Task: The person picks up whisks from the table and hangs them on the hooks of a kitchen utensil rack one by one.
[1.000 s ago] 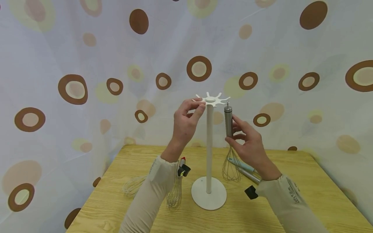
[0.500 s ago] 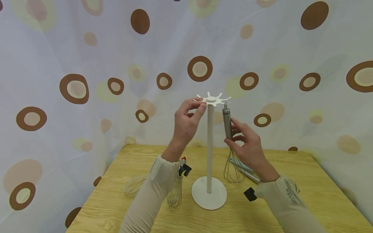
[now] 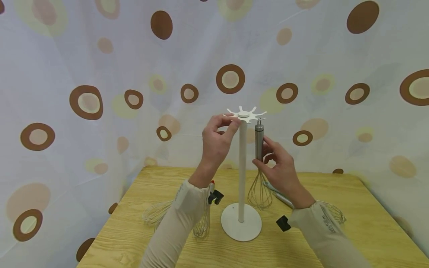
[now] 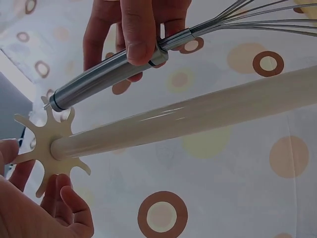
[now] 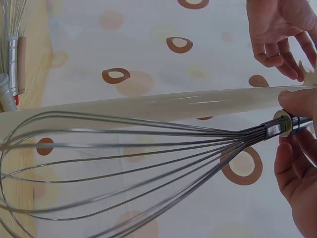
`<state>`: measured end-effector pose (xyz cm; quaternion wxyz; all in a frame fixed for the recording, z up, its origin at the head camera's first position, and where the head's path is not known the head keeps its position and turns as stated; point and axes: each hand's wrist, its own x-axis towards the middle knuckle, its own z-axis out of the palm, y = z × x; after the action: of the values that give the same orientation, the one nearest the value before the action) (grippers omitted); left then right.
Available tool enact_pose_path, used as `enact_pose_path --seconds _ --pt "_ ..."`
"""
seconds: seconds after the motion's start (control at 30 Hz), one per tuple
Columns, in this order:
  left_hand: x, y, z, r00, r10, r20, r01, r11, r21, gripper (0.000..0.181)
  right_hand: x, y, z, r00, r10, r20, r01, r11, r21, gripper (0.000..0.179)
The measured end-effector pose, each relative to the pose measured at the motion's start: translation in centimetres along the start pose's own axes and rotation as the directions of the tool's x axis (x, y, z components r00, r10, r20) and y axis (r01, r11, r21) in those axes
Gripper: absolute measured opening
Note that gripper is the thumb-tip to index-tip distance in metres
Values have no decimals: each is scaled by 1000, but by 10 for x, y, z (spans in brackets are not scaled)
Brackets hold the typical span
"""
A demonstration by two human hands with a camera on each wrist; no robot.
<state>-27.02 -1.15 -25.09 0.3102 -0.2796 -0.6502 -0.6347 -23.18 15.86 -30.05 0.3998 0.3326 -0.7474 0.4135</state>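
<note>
A white stand (image 3: 242,167) rises upright from its round base, with a flat top (image 4: 47,134) of wavy radiating prongs. My left hand (image 3: 216,139) pinches the near left side of that top between thumb and fingers. To the right of the pole my right hand (image 3: 281,167) holds a balloon whisk (image 3: 259,143) by the lower part of its steel handle. The whisk hangs nearly upright, wires (image 5: 148,168) downward and clear above the tabletop. Its hanging loop (image 3: 259,121) is at one right-hand prong and overlaps it in the head view.
On the wooden table (image 3: 285,242), whisks (image 3: 202,225) lie left of the base, partly behind my left sleeve; one has a red tip. Behind my right arm lie a light blue handle (image 3: 268,185), a steel handle (image 3: 284,200) and whisk wires (image 3: 335,213). A dotted curtain (image 3: 201,44) hangs behind.
My right hand has shifted slightly left with the whisk, which has tilted and then straightened. The loop has come in from beside the prong's tip onto the prong. My left hand stays at the top.
</note>
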Motion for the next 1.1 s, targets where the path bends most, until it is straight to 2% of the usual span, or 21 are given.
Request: enact_pose_path --seconds 0.27,0.47,0.63,0.73,0.87,0.97,1.03,1.1 --pt "1 0 1 1000 17 -1 -17 1000 17 16 1 -1 0 1000 23 10 -23 1000 -19 69" --pt "2 2 2 1000 21 0 -21 999 45 16 -3 1 -2 998 24 55 -23 999 -25 67" --pt "2 2 2 999 38 -4 -38 998 52 15 -9 12 -8 999 8 53 -7 1000 -14 56" --pt "3 0 1 999 39 -5 -38 998 44 15 -15 29 -11 999 11 37 -10 1000 -25 54" --pt "4 -2 -1 1000 15 2 -15 999 38 16 -25 56 -14 997 65 42 -62 997 -55 53" --pt "5 -3 -3 1000 -5 9 4 999 37 17 -33 73 -17 988 132 74 -125 988 -93 50" --pt "6 -3 -4 1000 -15 14 14 999 36 17 -39 87 -19 975 192 112 -178 976 -126 47" --pt "6 -3 -5 1000 -23 20 22 999 32 18 -43 93 -22 950 270 159 -245 956 -160 44"
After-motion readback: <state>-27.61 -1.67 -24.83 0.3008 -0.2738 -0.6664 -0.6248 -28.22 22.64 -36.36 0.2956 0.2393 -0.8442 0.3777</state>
